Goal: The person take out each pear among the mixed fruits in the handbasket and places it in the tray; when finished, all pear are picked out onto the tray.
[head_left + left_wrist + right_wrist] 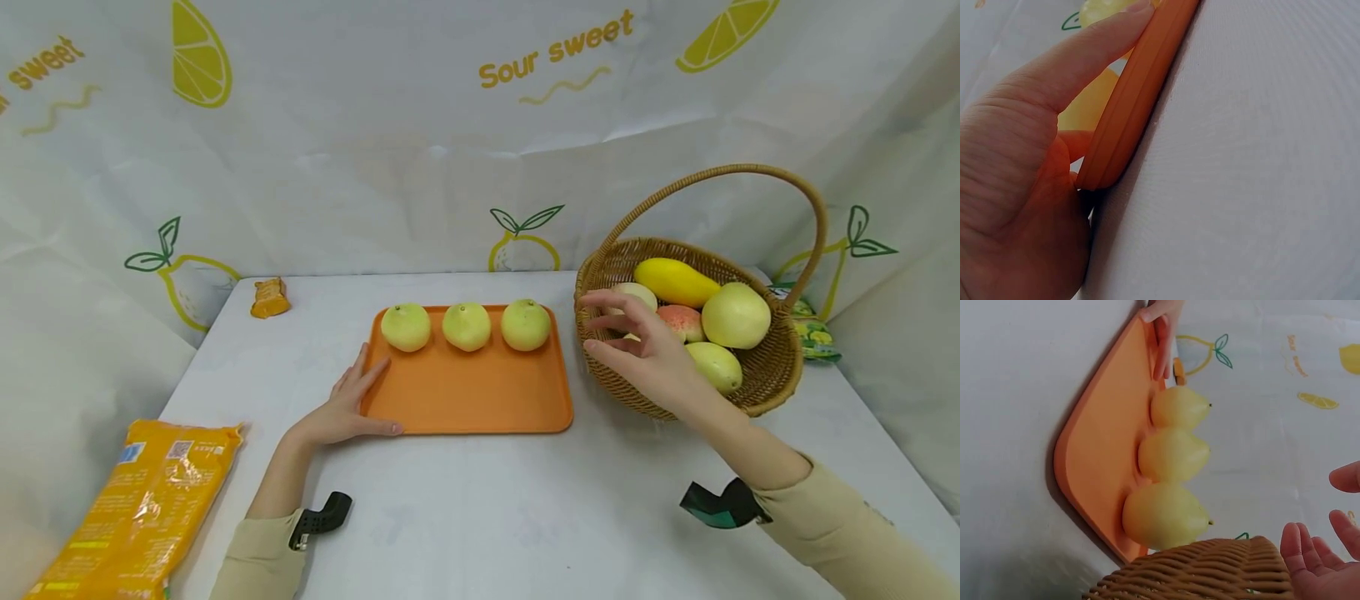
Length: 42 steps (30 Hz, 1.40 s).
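Observation:
My left hand spreads its fingers along the left side of an orange tray, its thumb on the near rim; the left wrist view shows that thumb lying straight. Along the tray's far side stand three yellow-green pears, left, middle and right. Over the left rim of a wicker basket hovers my right hand, its fingers apart and nothing held. The basket contains a long yellow fruit, a reddish peach, a pear and other pale fruits, partly hidden by the hand.
The basket's tall handle arches above the fruit. A large orange packet lies at the front left, and a small orange-brown packet at the back left. Behind the basket is a green packet. White printed cloth hangs behind the table.

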Each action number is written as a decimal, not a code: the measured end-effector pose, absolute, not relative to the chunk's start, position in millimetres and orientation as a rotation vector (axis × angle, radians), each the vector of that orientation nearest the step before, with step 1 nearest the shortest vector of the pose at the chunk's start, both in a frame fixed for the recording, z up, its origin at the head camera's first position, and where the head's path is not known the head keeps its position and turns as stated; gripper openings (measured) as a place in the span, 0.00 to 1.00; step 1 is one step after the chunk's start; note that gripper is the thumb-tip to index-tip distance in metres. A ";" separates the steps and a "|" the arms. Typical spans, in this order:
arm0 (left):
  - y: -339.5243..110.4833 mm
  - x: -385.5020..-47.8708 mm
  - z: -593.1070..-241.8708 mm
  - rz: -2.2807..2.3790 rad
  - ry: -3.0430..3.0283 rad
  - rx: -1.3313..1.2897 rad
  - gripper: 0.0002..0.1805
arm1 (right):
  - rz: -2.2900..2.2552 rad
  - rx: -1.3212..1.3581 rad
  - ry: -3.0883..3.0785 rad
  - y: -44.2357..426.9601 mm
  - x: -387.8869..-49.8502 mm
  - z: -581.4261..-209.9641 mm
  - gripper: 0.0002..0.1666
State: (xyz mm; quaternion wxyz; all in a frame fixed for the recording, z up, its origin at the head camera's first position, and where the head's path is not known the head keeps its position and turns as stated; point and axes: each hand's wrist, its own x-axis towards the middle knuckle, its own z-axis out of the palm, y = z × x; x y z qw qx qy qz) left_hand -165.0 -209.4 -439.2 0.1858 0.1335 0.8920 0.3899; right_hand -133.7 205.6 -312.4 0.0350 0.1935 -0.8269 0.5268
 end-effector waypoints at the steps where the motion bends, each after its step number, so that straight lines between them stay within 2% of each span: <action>1: -209.4 -164.9 -439.2 1.098 2.514 0.375 0.62 | 1.604 0.591 -2.554 208.3 -133.9 -311.1 0.27; 42: -210.1 -164.3 -439.1 1.096 2.516 0.387 0.61 | 0.894 0.551 -3.073 305.3 -166.6 -280.5 0.39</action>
